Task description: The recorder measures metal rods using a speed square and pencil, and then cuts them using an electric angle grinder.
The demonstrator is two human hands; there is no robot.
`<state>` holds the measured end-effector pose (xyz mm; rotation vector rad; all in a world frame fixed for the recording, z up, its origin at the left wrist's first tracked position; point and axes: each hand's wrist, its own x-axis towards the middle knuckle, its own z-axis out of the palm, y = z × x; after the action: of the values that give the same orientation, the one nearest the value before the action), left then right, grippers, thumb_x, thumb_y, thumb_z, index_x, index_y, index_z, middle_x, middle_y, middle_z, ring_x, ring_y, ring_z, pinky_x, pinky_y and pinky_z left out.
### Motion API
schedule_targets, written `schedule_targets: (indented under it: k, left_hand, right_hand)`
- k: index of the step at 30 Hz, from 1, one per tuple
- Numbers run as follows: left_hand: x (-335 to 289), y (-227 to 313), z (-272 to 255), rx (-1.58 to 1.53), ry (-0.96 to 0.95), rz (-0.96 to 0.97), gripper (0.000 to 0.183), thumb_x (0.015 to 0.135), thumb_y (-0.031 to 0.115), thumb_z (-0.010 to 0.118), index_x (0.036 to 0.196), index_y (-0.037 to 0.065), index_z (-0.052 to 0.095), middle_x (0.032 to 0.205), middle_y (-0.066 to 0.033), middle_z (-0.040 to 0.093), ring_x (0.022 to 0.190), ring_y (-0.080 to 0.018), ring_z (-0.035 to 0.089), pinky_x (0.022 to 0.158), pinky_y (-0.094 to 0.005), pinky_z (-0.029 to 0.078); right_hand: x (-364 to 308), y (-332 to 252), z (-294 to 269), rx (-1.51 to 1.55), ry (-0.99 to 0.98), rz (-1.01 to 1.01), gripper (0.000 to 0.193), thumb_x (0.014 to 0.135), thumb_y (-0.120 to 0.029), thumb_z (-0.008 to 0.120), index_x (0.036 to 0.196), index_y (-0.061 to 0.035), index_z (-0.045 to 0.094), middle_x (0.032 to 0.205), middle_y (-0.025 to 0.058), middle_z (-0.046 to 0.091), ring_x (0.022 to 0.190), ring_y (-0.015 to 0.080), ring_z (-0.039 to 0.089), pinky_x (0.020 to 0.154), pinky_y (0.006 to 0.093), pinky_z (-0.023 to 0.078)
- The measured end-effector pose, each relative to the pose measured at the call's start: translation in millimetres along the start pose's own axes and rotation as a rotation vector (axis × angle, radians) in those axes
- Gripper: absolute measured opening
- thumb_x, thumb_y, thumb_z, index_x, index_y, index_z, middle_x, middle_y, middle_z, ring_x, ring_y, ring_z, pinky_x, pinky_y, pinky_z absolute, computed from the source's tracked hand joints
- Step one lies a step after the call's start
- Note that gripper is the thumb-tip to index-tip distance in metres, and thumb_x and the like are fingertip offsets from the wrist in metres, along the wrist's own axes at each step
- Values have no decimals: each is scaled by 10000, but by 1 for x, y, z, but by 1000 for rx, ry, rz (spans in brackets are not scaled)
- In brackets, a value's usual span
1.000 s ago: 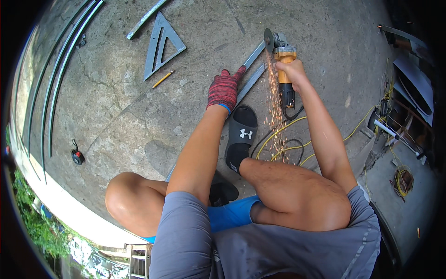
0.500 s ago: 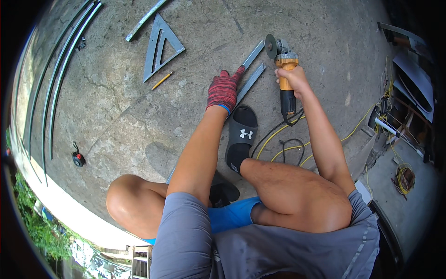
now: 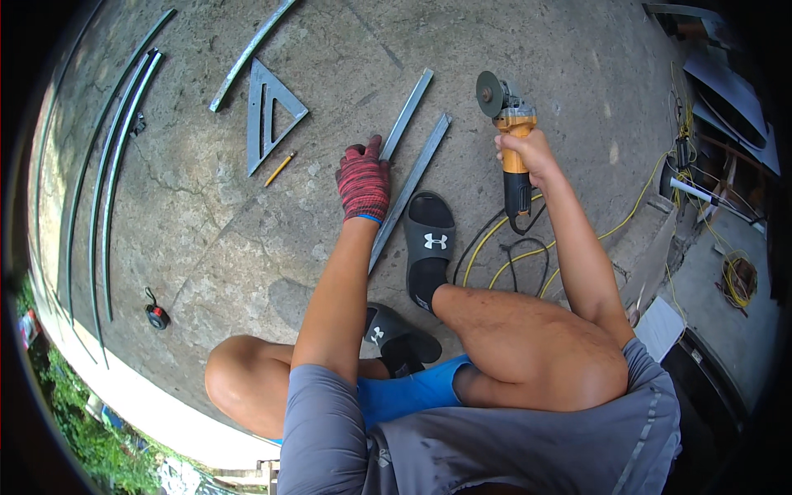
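Observation:
My left hand (image 3: 363, 181) wears a red knit glove and presses down on a grey metal bar (image 3: 407, 114) lying on the concrete. A second metal bar (image 3: 412, 186) lies beside it, partly under my black slide sandal (image 3: 429, 247). My bare right hand (image 3: 528, 153) grips an orange and black angle grinder (image 3: 511, 140), held off the bars to their right, its disc (image 3: 488, 93) pointing away from me. No sparks show.
A metal speed square (image 3: 268, 115) and a yellow pencil (image 3: 279, 169) lie to the upper left. Long metal strips (image 3: 107, 190) curve along the left. A small tape measure (image 3: 155, 314) sits lower left. Yellow and black cords (image 3: 511, 247) coil on the right.
The grinder has lifted off the bar and moved right, and the sparks have stopped. My gloved left hand stays on the bar.

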<state>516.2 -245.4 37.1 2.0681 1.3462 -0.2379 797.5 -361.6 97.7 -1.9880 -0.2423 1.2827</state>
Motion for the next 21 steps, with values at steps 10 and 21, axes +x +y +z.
schedule_targets:
  k: [10,21]
  left_hand:
    - [-33,-35,16,95,36,71,614,855,-17,514,1447,140,462,1300,-150,553,1146,-341,568,979,-443,476]
    - [9,-52,-24,228,9,167,630,826,-43,565,1402,208,516,1270,-169,576,1118,-368,577,974,-457,486]
  right_hand:
    - [-11,-3,-1,37,7,-3,241,783,-93,760,959,25,645,803,71,659,655,158,645,613,295,538]
    - [-8,1,-18,15,-1,-7,306,790,-164,764,1010,-10,618,842,77,660,690,170,660,625,309,543]
